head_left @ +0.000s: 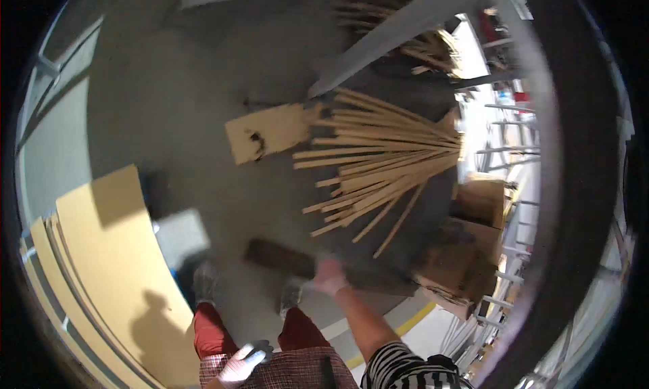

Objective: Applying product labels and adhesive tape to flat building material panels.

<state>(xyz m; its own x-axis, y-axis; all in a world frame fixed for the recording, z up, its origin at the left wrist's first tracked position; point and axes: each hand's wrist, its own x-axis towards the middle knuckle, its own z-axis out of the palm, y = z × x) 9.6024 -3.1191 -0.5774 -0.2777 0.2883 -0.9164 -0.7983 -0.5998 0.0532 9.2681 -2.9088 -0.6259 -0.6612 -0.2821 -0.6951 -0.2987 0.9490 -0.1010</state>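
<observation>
My right hand (329, 275), in a pale glove, reaches forward and down and grips the end of a dark brown board (278, 256) held low over the concrete floor, blurred by motion. My left hand (242, 363), in a white glove, hangs by my hip against a red checked garment, with a small dark thing beside its fingers; whether it holds that is unclear. My two shoes (205, 281) stand just below the board.
A fan-shaped pile of thin wooden slats (385, 162) lies ahead. A light plywood piece (267, 132) lies to its left. Large tan sheets (115, 267) lean at the left. Cardboard boxes (473, 254) and metal racks stand at the right. A grey beam (405, 30) crosses overhead.
</observation>
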